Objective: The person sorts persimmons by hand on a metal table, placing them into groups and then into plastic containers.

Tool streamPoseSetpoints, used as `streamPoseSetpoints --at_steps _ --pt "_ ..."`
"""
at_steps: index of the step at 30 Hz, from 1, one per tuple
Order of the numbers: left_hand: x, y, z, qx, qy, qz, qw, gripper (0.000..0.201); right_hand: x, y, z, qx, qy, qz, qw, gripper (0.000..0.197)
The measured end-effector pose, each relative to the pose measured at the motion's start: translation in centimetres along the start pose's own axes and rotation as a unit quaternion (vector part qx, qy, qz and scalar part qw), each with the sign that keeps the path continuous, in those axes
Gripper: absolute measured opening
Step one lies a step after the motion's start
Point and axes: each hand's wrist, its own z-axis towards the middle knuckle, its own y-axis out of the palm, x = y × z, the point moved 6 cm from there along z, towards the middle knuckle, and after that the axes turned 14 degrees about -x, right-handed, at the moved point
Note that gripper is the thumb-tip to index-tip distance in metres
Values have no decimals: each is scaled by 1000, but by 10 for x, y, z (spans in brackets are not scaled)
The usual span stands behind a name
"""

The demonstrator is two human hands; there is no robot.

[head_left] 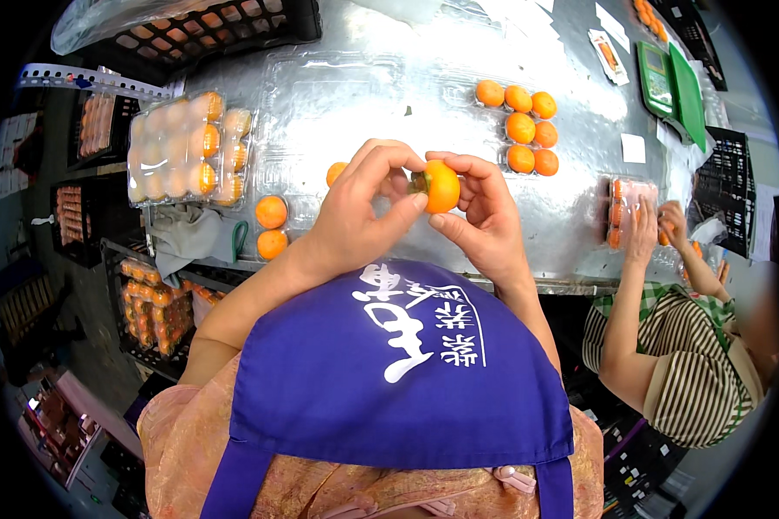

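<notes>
Over the near edge of the metal table, both my hands hold a small orange fruit [442,187] that looks like a mandarin, with a dark green bit at its left side. My left hand [365,192] curls its thumb and index finger around that green side, fingertips at the fruit. From the other side my right hand [486,208] grips it between thumb and fingers. Left of my left hand, two loose mandarins [271,227] lie on the table, and another mandarin [336,173] is partly hidden behind that hand. Several mandarins [520,128] sit grouped farther right.
Clear packs of fruit [175,151] stand at the left beside grey gloves [186,238]. A black crate [195,39] is at the far left. On the right, a co-worker's hands [640,232] touch a fruit pack, near a green scale [658,82].
</notes>
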Motion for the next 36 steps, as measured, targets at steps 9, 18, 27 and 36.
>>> streamPoseSetpoints --at_steps 9,18,27,36 --pt "-17 9 -3 5 -98 -276 956 33 -4 7 -1 23 -80 -166 983 58" --pt "5 -1 1 29 54 14 998 29 7 1 -3 20 13 -16 1000 55" --pt "17 3 -1 5 175 227 958 26 12 -5 -1 -7 70 123 990 46" --pt "9 -2 1 15 115 153 981 40 10 -7 3 -10 74 124 990 42"
